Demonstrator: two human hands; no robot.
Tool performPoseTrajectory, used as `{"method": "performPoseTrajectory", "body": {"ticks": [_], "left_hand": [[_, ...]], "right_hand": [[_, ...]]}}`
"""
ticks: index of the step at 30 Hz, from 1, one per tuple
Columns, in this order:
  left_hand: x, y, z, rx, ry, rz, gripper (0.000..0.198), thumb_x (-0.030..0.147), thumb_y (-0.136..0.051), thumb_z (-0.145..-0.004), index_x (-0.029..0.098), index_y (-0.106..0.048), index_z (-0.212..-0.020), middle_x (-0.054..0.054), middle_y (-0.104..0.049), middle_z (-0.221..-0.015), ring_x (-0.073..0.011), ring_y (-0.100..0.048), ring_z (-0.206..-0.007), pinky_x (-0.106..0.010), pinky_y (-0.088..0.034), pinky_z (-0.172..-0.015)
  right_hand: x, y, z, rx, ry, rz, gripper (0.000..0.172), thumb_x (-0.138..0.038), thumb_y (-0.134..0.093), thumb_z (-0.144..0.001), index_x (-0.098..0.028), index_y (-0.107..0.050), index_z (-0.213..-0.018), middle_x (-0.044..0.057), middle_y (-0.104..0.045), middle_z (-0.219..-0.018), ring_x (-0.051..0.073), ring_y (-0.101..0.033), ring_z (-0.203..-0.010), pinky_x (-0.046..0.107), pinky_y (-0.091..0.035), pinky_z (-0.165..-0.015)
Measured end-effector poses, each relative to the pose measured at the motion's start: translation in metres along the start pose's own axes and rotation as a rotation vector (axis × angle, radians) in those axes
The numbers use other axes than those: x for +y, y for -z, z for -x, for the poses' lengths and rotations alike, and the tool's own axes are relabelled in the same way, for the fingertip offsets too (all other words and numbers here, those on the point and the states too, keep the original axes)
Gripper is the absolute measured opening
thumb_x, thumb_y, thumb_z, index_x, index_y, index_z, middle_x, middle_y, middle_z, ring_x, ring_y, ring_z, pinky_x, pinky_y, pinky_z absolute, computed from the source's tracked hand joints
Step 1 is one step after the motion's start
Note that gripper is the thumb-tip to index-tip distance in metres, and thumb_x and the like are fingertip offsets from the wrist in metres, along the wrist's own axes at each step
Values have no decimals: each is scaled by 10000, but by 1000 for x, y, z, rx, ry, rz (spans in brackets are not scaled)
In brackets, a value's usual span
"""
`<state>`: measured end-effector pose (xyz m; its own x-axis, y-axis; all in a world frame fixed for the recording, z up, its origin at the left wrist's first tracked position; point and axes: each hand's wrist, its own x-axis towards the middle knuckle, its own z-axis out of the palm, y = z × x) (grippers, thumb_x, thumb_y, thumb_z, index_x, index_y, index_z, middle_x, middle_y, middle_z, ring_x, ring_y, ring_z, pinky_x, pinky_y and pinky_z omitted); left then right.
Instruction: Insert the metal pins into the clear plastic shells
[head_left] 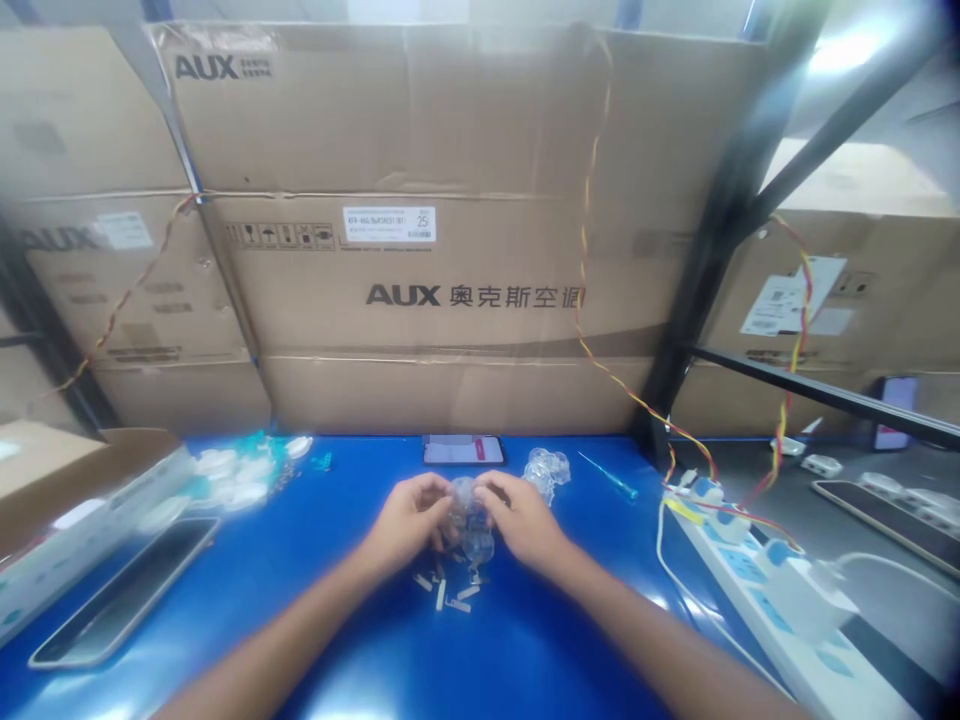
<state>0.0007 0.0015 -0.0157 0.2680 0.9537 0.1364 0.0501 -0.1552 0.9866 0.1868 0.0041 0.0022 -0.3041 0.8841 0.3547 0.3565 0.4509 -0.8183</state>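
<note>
Between my two hands is a clear plastic piece [463,492], roughly round, gripped at its sides by the fingertips. My left hand [414,515] pinches it from the left, and my right hand [521,515] from the right. More clear plastic pieces [478,545] lie just below, partly hidden by the fingers. Nearer to me on the blue tabletop are several small pale metal-looking strips [441,595]. Behind my right hand sits a cluster of clear round plastic parts [546,470].
A phone [463,450] stands at the back against cardboard boxes [450,200]. White discs [232,475] with teal bits are at left, near a tablet-like device [124,595]. A thin blue screwdriver [611,478] lies right, before a power strip [772,610] with plugs and cables.
</note>
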Motion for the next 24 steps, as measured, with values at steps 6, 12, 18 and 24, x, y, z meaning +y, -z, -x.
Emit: {"method": "performPoseTrajectory", "body": {"ticks": [6, 12, 18, 24], "left_hand": [[4, 0, 0, 3, 30, 23, 314, 423, -636, -786, 158, -536, -921, -47, -681, -703, -180, -661, -548, -220, -453, -428], [11, -2, 2, 1, 38, 45, 321, 430, -632, -787, 177, -497, -932, -44, -686, -732, -178, -664, -560, -208, -433, -423], [8, 0, 0, -60, 20, 11, 271, 391, -606, -807, 176, -479, -913, -14, -641, -682, -181, -665, -584, -218, -458, -432], [7, -4, 2, -3, 6, -32, 278, 273, -565, -807, 175, -458, -1044, -8, -642, -690, -174, -658, -564, -234, -475, -453]], "right_hand": [[1, 0, 0, 14, 20, 8, 189, -228, -469, -891, -188, -594, -754, -21, -576, -640, 124, -541, -543, 224, -415, -553], [2, -1, 0, 13, -1, -6, 183, -240, -463, -894, -187, -605, -792, -14, -589, -660, 126, -545, -532, 223, -420, -535], [5, -1, 0, 27, 59, 77, 198, -214, -465, -897, -187, -622, -780, -4, -621, -684, 135, -566, -591, 235, -430, -589], [4, -1, 3, 130, 226, 219, 189, -207, -502, -903, -208, -691, -917, 40, -681, -877, 175, -607, -808, 277, -440, -752]]}}
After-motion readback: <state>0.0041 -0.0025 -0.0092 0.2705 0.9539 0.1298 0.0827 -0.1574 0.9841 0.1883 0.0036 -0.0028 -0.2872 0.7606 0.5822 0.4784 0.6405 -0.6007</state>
